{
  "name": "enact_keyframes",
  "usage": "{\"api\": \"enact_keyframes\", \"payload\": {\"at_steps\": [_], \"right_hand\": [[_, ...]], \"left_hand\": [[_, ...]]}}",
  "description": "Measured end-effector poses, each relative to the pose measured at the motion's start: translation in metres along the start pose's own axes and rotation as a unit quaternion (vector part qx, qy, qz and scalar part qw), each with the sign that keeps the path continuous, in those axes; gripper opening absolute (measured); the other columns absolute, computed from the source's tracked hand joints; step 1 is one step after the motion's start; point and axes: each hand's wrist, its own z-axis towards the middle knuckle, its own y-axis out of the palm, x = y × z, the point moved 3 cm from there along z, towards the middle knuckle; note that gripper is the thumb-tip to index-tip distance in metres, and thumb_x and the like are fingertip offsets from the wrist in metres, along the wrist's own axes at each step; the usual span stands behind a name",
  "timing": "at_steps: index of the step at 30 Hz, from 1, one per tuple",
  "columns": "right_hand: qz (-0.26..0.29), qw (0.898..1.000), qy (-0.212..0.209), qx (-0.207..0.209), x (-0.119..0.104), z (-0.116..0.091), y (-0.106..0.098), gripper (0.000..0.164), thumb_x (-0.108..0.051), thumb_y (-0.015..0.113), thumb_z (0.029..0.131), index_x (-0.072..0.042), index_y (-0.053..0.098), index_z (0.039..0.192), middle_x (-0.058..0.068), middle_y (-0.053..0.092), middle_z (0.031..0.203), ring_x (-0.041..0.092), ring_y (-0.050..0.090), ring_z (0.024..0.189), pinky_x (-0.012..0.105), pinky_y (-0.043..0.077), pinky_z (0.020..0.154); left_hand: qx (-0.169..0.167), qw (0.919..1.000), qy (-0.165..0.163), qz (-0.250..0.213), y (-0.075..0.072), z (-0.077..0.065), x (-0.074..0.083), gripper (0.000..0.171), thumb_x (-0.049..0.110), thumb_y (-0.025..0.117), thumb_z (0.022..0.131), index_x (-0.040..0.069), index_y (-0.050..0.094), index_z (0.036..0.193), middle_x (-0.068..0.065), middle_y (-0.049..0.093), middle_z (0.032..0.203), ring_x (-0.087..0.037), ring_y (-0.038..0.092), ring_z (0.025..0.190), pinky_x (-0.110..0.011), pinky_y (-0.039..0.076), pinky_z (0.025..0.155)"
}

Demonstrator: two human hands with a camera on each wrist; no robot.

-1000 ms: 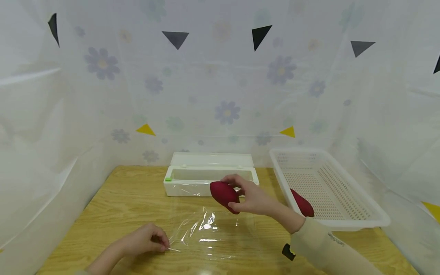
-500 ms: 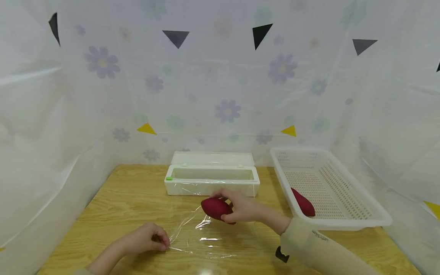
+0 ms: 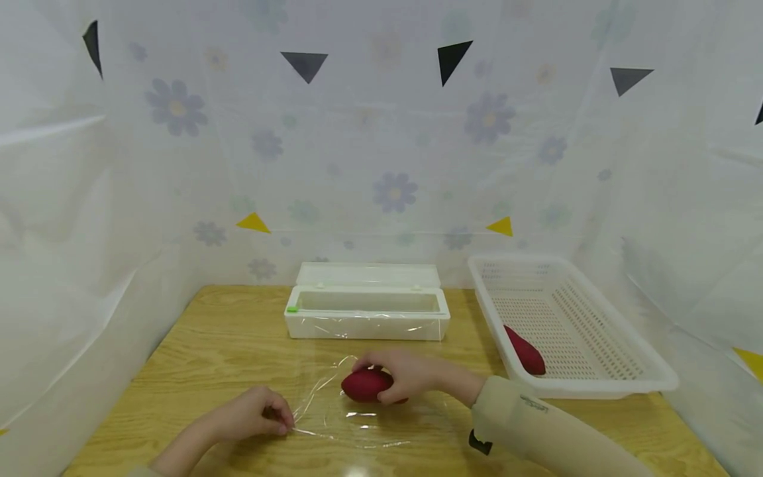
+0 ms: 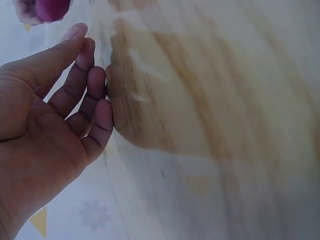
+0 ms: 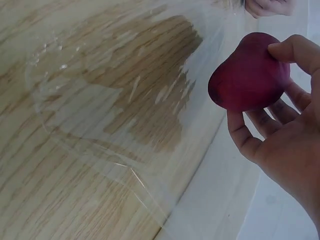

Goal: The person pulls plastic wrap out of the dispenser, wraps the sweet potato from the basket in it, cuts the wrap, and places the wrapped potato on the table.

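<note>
A dark red sweet potato (image 3: 363, 385) is in the grip of my right hand (image 3: 414, 372), held low over a sheet of clear cling film (image 3: 363, 434). In the right wrist view the thumb lies on one side of the sweet potato (image 5: 247, 75) and the fingers curl round the other. My left hand (image 3: 250, 416) pinches the film's near left corner between thumb and forefinger. The left wrist view shows the other fingers of that hand (image 4: 50, 105) loosely bent, close to the wooden tabletop. From the film dispenser box (image 3: 366, 327), the sheet runs toward me.
The white box stands at the back with its lid (image 3: 368, 274) raised and a green slider (image 3: 293, 310) at its left end. On the right is a white perforated basket (image 3: 602, 389) holding a second sweet potato (image 3: 526, 351). A flower-patterned curtain (image 3: 334, 146) encloses the table.
My right hand has lowered the sweet potato from in front of the box down toward me and slightly left, turning it more level. The left hand has stayed at the film corner.
</note>
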Motion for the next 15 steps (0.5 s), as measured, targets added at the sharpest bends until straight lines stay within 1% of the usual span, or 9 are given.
{"api": "enact_keyframes", "payload": {"at_steps": [5,9,15], "right_hand": [[-0.02,0.999,-0.002,-0.032,-0.0001,0.0035,0.0047,0.054,-0.011,0.066,0.076,-0.018,0.051,0.128,-0.007,0.057,0.118,0.001,0.051,0.098,0.018,0.044,0.086],[-0.028,0.999,-0.001,-0.041,0.002,0.0056,0.0072,0.055,-0.011,0.067,0.077,-0.019,0.051,0.128,-0.007,0.058,0.118,0.001,0.051,0.098,0.018,0.043,0.085],[-0.012,0.998,0.006,-0.055,0.0056,0.007,0.0098,0.055,-0.011,0.065,0.078,-0.018,0.05,0.131,-0.006,0.057,0.121,0.002,0.051,0.1,0.019,0.043,0.087]], "left_hand": [[0.002,1.0,0.001,0.009,0.0001,-0.0005,0.0002,0.006,0.016,0.068,0.085,0.011,0.071,0.088,0.004,0.069,0.085,0.0,0.059,0.076,-0.021,0.051,0.068],[0.001,1.0,0.001,0.008,0.0001,-0.0005,-0.0011,0.006,0.015,0.068,0.085,0.011,0.071,0.088,0.004,0.069,0.085,0.0,0.059,0.076,-0.021,0.051,0.067],[-0.003,0.9999,-0.01,0.0,0.0,-0.0005,-0.0038,0.006,0.016,0.068,0.085,0.011,0.071,0.088,0.005,0.069,0.085,-0.001,0.059,0.076,-0.021,0.05,0.067]]}}
